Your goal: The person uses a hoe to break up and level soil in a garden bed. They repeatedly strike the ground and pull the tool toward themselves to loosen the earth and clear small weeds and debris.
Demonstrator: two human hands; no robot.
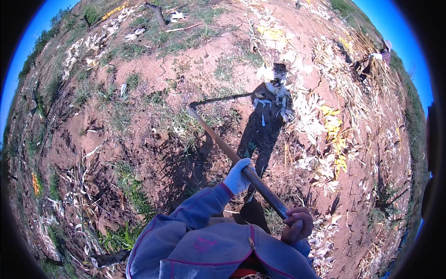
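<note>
A long wooden handle (223, 143) slants across the view in front of my body, its far end over a grass tuft (190, 122). My left hand (239, 177), in a white knit glove, is closed around its middle. Bare, my right hand (298, 224) grips the near end beside my jacket. No tool head can be made out at the far end. My shadow (266, 118) falls on the reddish soil ahead, the shadow of the handle reaching out to the left.
Yellow corn cobs (333, 130) lie in a row among pale husks (310, 118) on the right. Another person (385, 54) stands by dry corn stalks (378, 75) at the upper right. A dark stump (156, 14) rises at the upper left; cut stalks (82, 202) lie lower left.
</note>
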